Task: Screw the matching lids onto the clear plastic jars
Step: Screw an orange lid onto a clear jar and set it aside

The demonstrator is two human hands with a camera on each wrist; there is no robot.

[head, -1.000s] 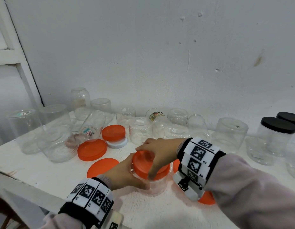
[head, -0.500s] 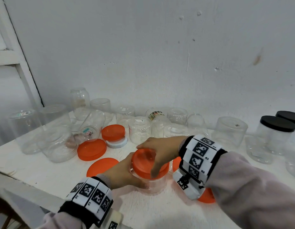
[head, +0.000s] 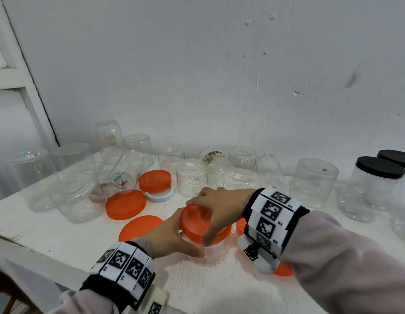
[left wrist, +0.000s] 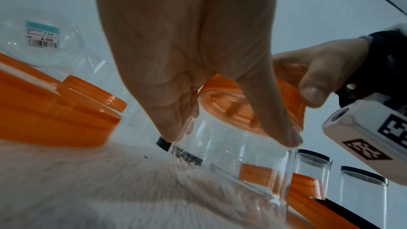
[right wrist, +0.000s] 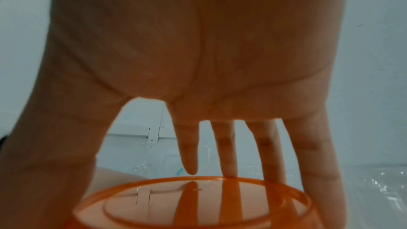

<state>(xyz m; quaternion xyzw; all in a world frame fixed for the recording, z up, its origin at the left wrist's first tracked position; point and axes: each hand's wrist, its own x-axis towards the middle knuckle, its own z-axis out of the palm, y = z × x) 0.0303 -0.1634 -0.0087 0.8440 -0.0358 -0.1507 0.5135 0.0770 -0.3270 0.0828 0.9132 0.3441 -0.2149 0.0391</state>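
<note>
A clear jar (head: 208,252) stands upright near the front edge of the white table (head: 49,225), with an orange lid (head: 197,220) sitting on its mouth. The left hand (head: 169,236) is wrapped around the jar's side, thumb and fingers curled against the clear wall below the lid. The right hand (head: 217,205) comes down over the lid from above, fingers spread and bent around its rim; the thumb presses the near edge. Both hands are clamped on the same jar, close together.

Behind them, loose orange lids (head: 125,206) lie flat on the table, one stacked on a white lid (head: 160,196). A row of empty jars (head: 192,177), most upside down, lines the wall. To the right stand two jars with black lids (head: 378,167) already on.
</note>
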